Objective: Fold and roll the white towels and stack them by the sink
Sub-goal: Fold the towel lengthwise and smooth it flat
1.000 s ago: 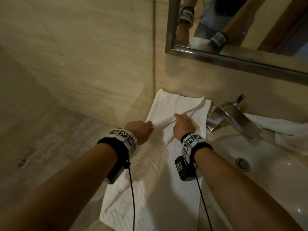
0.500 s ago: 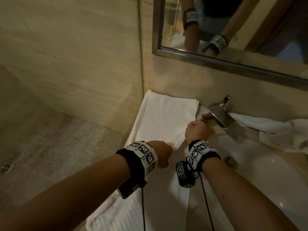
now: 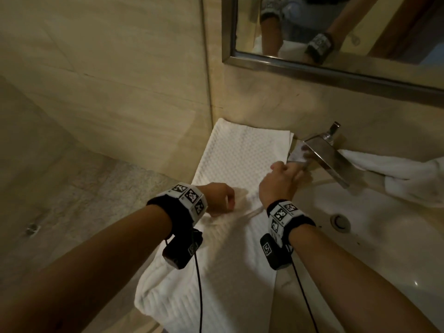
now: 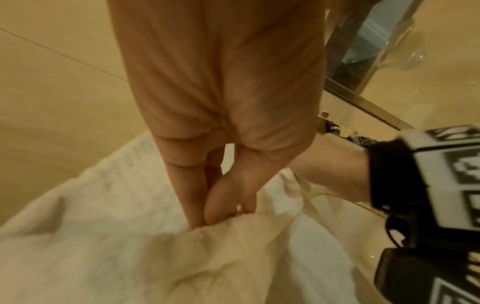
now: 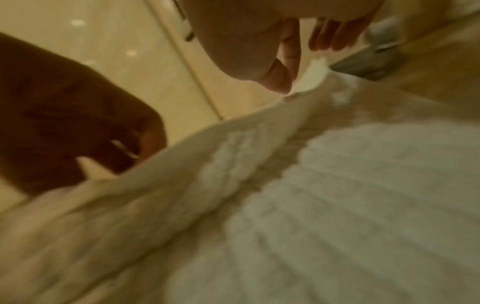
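A long white waffle-weave towel [image 3: 240, 159] lies lengthwise on the counter left of the sink [image 3: 389, 255], its near end hanging over the front edge. My left hand [image 3: 223, 200] pinches a raised crease across the towel's middle; the left wrist view shows the left hand [image 4: 221, 211] with thumb and fingers closed on the towel [image 4: 130, 246]. My right hand [image 3: 286, 171] pinches the same crease at the towel's right edge, close to the faucet [image 3: 324, 155]. In the right wrist view the right hand [image 5: 285, 82] nips the towel [image 5: 311, 205] hem.
A second white towel [image 3: 396, 174] lies crumpled behind the faucet along the back of the basin. The drain [image 3: 340, 221] sits in the bowl. A framed mirror [image 3: 336, 68] hangs above, and a tiled wall [image 3: 120, 80] bounds the counter on the left.
Both hands have drawn the pinched fold back toward me, off the far part of the towel, which now lies flat. My right hand has shifted right, next to the faucet.
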